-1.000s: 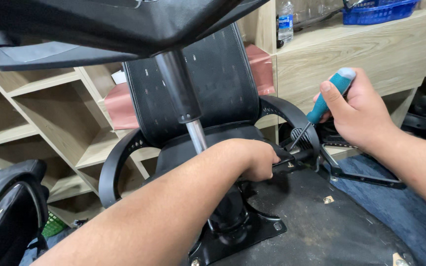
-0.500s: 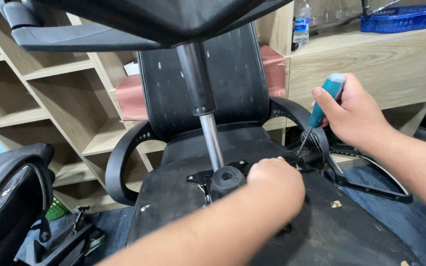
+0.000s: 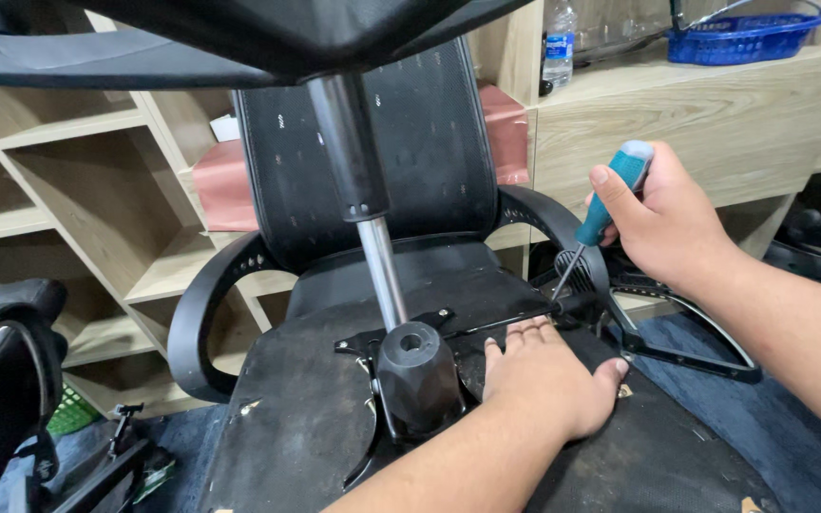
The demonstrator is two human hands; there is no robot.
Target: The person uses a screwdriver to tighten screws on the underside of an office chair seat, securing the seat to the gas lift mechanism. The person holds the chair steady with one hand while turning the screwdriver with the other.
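Upturned black office chair seat [image 3: 315,427] is now pressed flat by the open left hand [image 3: 548,375], moved off the mechanism. Teal-handled screwdriver [image 3: 610,204] is clenched in the right hand [image 3: 662,223], tip lowered to a screw.

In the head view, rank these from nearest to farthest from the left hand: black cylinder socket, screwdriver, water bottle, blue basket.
From the left hand:
1. black cylinder socket, just left of it.
2. screwdriver, above, in the right hand.
3. water bottle, up on the shelf.
4. blue basket, far top right.
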